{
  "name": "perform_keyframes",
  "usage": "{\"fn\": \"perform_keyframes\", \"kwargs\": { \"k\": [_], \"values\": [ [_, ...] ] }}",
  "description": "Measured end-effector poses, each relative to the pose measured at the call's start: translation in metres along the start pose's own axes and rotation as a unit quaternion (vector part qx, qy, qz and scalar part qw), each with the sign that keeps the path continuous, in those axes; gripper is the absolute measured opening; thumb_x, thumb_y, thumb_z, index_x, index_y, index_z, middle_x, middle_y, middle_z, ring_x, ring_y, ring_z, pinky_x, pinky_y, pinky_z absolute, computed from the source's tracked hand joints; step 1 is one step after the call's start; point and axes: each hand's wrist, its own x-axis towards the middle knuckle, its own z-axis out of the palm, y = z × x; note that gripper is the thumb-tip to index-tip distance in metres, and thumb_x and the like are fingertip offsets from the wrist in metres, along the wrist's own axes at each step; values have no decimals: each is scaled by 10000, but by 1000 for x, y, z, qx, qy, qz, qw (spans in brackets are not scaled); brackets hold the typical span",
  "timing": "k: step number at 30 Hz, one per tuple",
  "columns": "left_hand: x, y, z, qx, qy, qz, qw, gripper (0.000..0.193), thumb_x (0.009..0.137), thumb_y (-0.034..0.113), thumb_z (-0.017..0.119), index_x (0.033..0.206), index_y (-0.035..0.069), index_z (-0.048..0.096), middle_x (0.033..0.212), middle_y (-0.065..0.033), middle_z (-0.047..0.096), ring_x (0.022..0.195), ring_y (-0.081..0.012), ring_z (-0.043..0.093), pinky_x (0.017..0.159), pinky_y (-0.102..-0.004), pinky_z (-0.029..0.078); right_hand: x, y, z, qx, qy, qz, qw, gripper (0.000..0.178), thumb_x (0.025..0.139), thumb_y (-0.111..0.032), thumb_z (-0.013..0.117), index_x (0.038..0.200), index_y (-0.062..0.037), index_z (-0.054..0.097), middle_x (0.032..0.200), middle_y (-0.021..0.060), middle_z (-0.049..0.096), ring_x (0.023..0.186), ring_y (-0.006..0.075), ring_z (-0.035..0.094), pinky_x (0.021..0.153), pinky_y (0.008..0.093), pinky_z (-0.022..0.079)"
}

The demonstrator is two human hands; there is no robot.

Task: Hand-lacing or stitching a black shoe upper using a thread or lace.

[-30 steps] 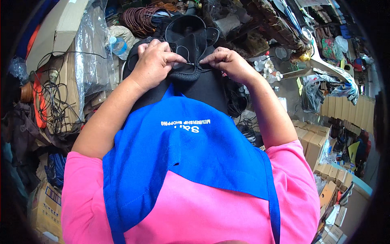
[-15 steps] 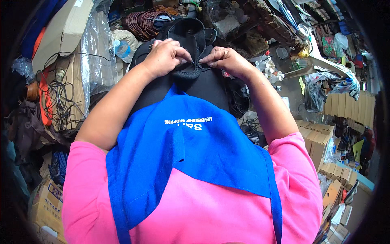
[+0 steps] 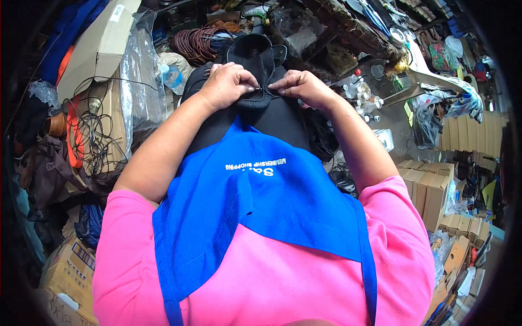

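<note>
A black shoe [image 3: 254, 102] with a wide opening rests on my lap between my hands. Over its near left side, my left hand [image 3: 228, 86] pinches thumb and forefinger together; a thin, pale sliver shows at the fingertips, too small to name. My right hand [image 3: 302, 87] is closed in a pinch at the shoe's right side, and what it holds, if anything, is too small and dark to make out. The two sets of fingertips are a short gap apart. A blue apron [image 3: 272, 201] covers my front, below the shoe.
Beyond the shoe lies a coil of brown cord [image 3: 198, 44]. To the left are a plastic bottle [image 3: 173, 79], cardboard [image 3: 100, 46] and tangled black wire [image 3: 100, 133]. On the right are small bottles [image 3: 361, 92], a metal stand [image 3: 416, 68] and stacked boxes [image 3: 427, 187].
The whole view has shifted slightly, moving the surroundings on the left down and right. Both hands stay pinched over the shoe, with only small shifts of the fingers.
</note>
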Motion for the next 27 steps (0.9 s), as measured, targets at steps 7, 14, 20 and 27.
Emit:
{"fn": "perform_keyframes", "kwargs": {
  "k": [7, 14, 20, 27],
  "values": [
    [-7, 17, 2, -118, -13, -126, 985, 123, 709, 131, 731, 806, 57, 711, 736, -85, 687, 661, -162, 652, 649, -295, 503, -14, 8, 24, -107, 108, -73, 986, 280, 772, -88, 689, 1046, -144, 711, 767, 24, 579, 765, 140, 552, 731, 277, 454],
    [-16, 1, -17, 31, -20, -64, 997, 148, 680, 192, 731, 828, 198, 723, 823, 29, 663, 912, -172, 539, 869, -339, 335, -17, 0, 24, -48, 129, -17, 990, 290, 792, -85, 691, 1080, -116, 688, 919, 39, 658, 841, 118, 599, 770, 258, 472],
    [-12, 2, -16, -23, -14, -105, 994, 113, 712, 154, 709, 825, 150, 707, 798, 19, 657, 879, -146, 547, 885, -354, 318, -11, 4, 21, 113, 85, 40, 989, 294, 819, -93, 686, 1109, -53, 662, 1000, 44, 656, 933, 100, 586, 844, 260, 466],
    [-10, 14, -2, -113, 6, -142, 983, 215, 699, 121, 729, 894, 90, 646, 765, -19, 643, 712, -120, 592, 782, -303, 413, -8, 5, 26, 161, 92, 41, 982, 303, 806, -76, 686, 1109, -68, 666, 924, 23, 686, 809, 52, 592, 752, 225, 486]
  ]
}}
